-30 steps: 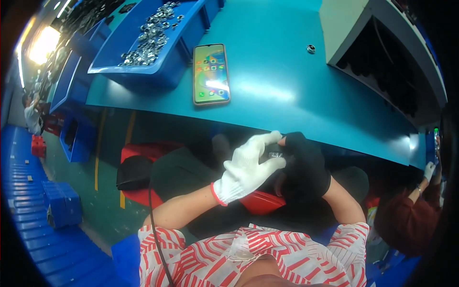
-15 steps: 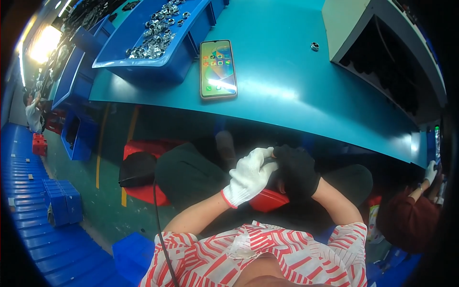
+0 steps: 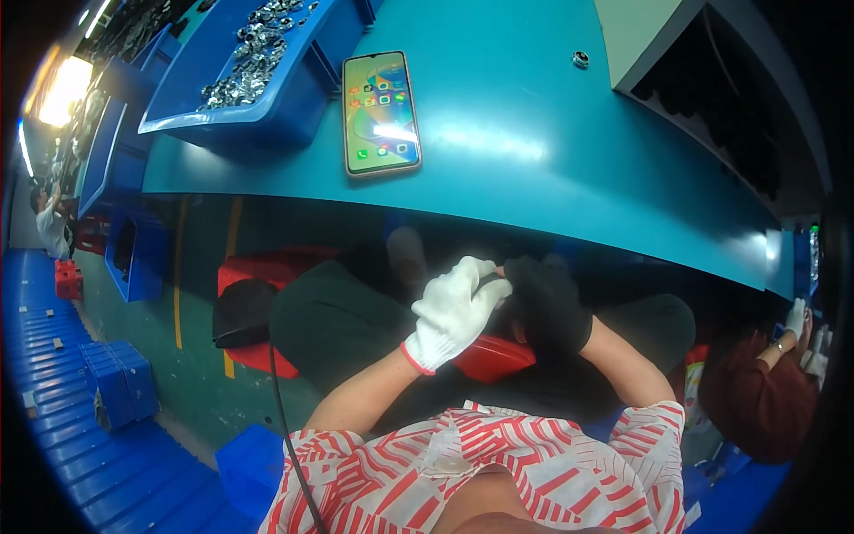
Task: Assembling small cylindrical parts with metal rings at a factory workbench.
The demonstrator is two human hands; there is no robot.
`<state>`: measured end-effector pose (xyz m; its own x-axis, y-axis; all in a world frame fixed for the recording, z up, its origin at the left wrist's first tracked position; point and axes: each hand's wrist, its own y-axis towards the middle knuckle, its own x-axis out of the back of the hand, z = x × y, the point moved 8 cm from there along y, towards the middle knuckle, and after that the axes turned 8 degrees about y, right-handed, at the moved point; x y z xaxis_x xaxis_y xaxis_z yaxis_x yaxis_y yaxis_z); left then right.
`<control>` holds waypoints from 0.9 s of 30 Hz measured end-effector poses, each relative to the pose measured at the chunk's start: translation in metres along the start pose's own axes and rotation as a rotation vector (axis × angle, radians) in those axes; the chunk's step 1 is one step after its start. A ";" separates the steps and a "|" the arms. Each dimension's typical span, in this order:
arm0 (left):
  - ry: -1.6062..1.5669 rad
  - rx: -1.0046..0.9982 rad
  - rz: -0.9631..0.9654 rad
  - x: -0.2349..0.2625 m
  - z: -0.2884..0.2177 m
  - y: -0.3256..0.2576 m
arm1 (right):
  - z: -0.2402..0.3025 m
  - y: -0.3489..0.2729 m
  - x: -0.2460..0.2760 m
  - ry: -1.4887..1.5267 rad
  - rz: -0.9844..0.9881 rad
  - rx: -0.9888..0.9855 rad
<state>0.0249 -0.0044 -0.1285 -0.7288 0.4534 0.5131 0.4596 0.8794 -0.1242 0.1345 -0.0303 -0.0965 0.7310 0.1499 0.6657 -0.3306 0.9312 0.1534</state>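
Note:
My left hand (image 3: 452, 311), in a white knitted glove with a red cuff, is held over my lap with its fingers bent and thumb drawn in. Against its fingertips is my right hand (image 3: 549, 307), in a black glove, rounded and closed. A bare fingertip seems to show where the two meet. Whatever lies between the fingers is too small and dark to make out. Below the hands, part of a red seat (image 3: 495, 358) shows between my dark-trousered legs.
Ahead is a teal table (image 3: 498, 116) bearing a smartphone (image 3: 381, 114), a small metal ring (image 3: 580, 60) and a blue bin (image 3: 307, 120) of shiny metal parts. A pale open box (image 3: 645, 36) stands right. A co-worker's gloved hand (image 3: 795, 318) is far right. A black cable (image 3: 283, 418) hangs left.
The view has shifted slightly, so the phone and bin appear farther left and higher. My two hands stay together over my lap, with little change in pose.

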 end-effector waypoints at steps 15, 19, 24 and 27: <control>-0.710 0.372 0.174 -0.021 0.036 0.007 | -0.042 -0.004 -0.007 0.595 0.041 -0.431; -0.764 0.403 0.123 -0.024 0.032 0.004 | -0.036 -0.004 -0.003 0.289 -0.003 -0.286; -0.358 0.127 0.106 -0.022 0.031 0.008 | -0.023 -0.003 -0.009 0.081 -0.022 -0.052; -0.399 0.209 0.068 -0.023 0.036 0.005 | -0.017 -0.005 -0.012 -0.127 -0.027 0.049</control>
<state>0.0255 -0.0050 -0.1716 -0.8576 0.4960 0.1357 0.4311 0.8373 -0.3362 0.1378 -0.0308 -0.1174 0.6594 0.0788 0.7476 -0.3428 0.9166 0.2058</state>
